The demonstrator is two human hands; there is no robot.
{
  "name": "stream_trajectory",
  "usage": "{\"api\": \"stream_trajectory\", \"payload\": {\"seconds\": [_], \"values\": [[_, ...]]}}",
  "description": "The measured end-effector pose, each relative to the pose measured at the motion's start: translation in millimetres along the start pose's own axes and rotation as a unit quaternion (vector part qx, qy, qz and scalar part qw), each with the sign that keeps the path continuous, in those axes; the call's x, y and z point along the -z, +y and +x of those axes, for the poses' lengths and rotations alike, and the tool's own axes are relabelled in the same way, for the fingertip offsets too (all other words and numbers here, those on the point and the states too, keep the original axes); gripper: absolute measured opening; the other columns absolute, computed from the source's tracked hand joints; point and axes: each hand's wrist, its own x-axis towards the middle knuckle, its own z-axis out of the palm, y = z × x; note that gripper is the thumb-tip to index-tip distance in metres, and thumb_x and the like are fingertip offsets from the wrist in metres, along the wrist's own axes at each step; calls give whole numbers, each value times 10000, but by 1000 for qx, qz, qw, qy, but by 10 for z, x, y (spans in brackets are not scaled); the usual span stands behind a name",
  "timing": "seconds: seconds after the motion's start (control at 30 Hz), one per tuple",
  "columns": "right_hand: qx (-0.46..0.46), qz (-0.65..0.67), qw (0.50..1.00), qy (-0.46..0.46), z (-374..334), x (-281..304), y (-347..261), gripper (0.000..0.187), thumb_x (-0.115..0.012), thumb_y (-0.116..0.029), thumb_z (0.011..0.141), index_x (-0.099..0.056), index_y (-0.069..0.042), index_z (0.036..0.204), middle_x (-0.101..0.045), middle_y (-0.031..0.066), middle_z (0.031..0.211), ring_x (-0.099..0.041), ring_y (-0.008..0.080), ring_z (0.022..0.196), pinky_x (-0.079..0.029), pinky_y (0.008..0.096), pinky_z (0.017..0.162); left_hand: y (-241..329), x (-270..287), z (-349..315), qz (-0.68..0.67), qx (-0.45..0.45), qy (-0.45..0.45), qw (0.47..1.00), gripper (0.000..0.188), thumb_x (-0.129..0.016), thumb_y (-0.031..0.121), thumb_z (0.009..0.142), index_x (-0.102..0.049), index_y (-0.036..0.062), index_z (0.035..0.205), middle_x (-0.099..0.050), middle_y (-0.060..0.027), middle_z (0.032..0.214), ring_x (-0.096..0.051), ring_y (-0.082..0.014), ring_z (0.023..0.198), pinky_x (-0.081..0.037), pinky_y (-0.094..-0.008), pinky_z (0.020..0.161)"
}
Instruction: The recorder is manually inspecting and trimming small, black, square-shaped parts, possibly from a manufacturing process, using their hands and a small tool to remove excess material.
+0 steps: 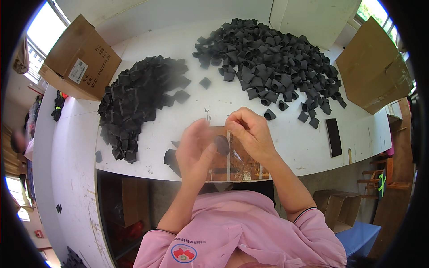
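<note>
Just beside the left hand (192, 149) is a dark piece (222, 145).

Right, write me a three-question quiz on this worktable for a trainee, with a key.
1. True or false: the phone lies to the right of the right hand.
2. Fill in: of the two dark piles, the left pile is the ____ one.
3. Which lies nearer the left hand: (a) the phone, (b) the brown board?

Key: 1. true; 2. smaller; 3. b
</note>
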Motion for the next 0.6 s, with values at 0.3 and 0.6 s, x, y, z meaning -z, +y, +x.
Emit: {"api": "stream_trajectory", "payload": {"seconds": [0.3, 0.6], "values": [[141, -116, 983, 31, -230, -102, -274, 354, -703, -201, 683, -540, -23, 942, -536, 86, 811, -558, 218, 677, -458, 296, 565, 69, 20, 6, 63, -82, -57, 993, 115, -590, 37, 794, -596, -1, 902, -580, -116, 872, -521, -188, 874, -418, -300, 788], [237, -223, 942, 84, -174, -163, -196, 140, -658, -50, 668, -558, -28, 764, -515, 62, 701, -523, 225, 637, -428, 311, 522, -22, 98, -72, -311, 98, 8, 945, 94, -546, 91, 837, -560, 39, 915, -556, -92, 887, -509, -209, 904, -432, -325, 814]]}}
